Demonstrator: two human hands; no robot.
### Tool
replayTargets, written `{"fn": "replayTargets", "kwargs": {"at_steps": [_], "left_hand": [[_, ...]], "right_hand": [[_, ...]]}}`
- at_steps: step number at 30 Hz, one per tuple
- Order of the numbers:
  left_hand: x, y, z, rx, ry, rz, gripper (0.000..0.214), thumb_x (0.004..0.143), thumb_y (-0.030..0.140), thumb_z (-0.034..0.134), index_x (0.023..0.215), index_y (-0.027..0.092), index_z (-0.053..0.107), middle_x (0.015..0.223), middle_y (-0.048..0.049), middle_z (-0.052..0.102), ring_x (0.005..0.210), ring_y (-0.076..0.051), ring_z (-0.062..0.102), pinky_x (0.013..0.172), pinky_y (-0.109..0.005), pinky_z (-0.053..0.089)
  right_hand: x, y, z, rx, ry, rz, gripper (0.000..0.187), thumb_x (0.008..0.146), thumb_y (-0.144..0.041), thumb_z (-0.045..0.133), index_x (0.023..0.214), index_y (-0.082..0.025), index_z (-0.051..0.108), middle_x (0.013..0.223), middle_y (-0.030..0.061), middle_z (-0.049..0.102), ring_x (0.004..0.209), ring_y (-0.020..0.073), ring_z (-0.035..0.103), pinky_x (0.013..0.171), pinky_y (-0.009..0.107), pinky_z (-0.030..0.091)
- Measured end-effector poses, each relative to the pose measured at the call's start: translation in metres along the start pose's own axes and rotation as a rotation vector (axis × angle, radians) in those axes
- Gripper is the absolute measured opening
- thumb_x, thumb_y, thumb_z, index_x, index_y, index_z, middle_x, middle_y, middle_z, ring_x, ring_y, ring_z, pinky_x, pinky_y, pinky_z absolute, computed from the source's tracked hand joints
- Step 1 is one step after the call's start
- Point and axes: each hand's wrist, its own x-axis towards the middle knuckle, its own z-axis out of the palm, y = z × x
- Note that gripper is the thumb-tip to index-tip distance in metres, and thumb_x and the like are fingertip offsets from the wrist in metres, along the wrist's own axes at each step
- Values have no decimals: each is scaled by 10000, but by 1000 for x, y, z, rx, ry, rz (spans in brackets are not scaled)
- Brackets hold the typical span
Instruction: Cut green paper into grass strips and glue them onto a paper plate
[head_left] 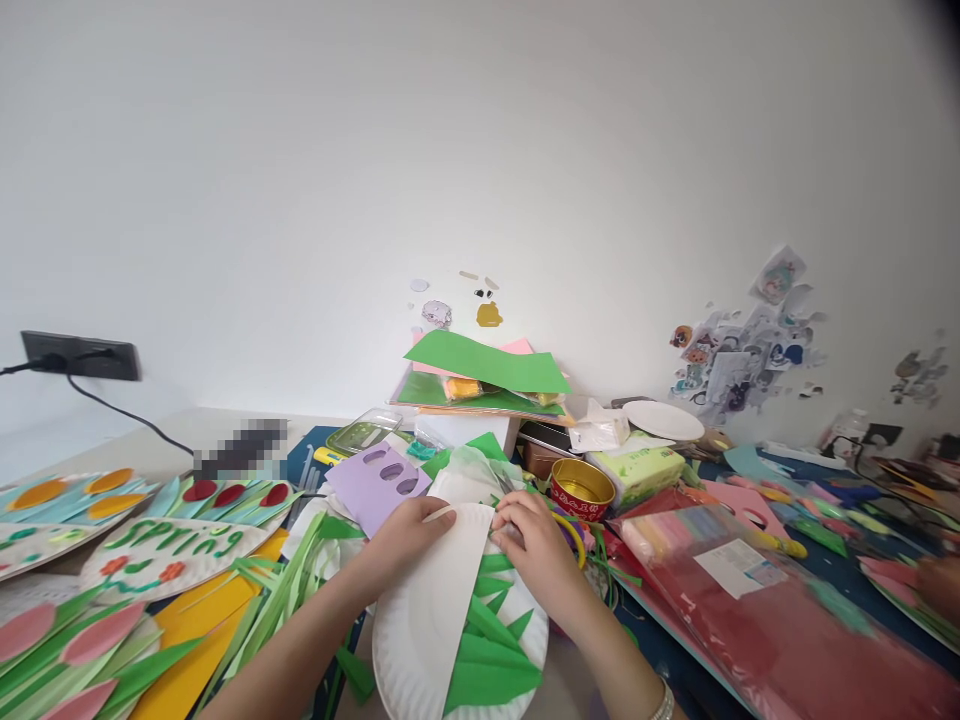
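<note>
A white paper plate [412, 650] is held in front of me, a straight-edged white half covering its left side. Green paper leaves [491, 672] lie over the plate's right side. My left hand [411, 540] grips the upper left rim, its thumb on top of the white half. At the upper right, my right hand [534, 545] has its fingers curled and pinched at the plate's edge, near the top of the straight edge. Whether a small piece sits between those fingertips is hidden. Just beyond the hands lies a purple sheet [375, 490] with oval holes.
Decorated paper plates [172, 555] and light green paper strips [289, 590] lie at left. A red tin [582, 488], a tissue pack [637, 468] and a red plastic packet [772, 620] are at right. Green paper sheets [487, 362] are stacked against the wall. Another person's hand [941, 585] shows at far right.
</note>
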Motion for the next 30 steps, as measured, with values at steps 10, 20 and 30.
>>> {"fn": "replayTargets", "kwargs": {"at_steps": [10,20,30], "left_hand": [[0,1,-2,29,15,9,394,692,539,457,671,169,590,653,-21,606,633,-212,555,563,-283,402],[-5,7,-16,-9,-30,-52,440,679,566,491,764,158,632,763,-53,673,710,-245,605,588,-289,432],[0,8,-22,154,134,83,426,722,514,486,894,166,661,1032,-113,676,990,-324,576,848,-384,421]], "right_hand": [[-1,2,11,16,33,22,217,678,1,621,614,-206,611,888,19,585,894,208,529,777,340,436],[5,17,-10,-150,-7,-66,186,787,-27,508,722,-199,530,869,33,596,871,215,520,775,343,425],[-1,4,-3,-10,59,-150,263,819,-167,527,1072,-238,530,1148,57,552,1074,235,467,891,377,407]]}}
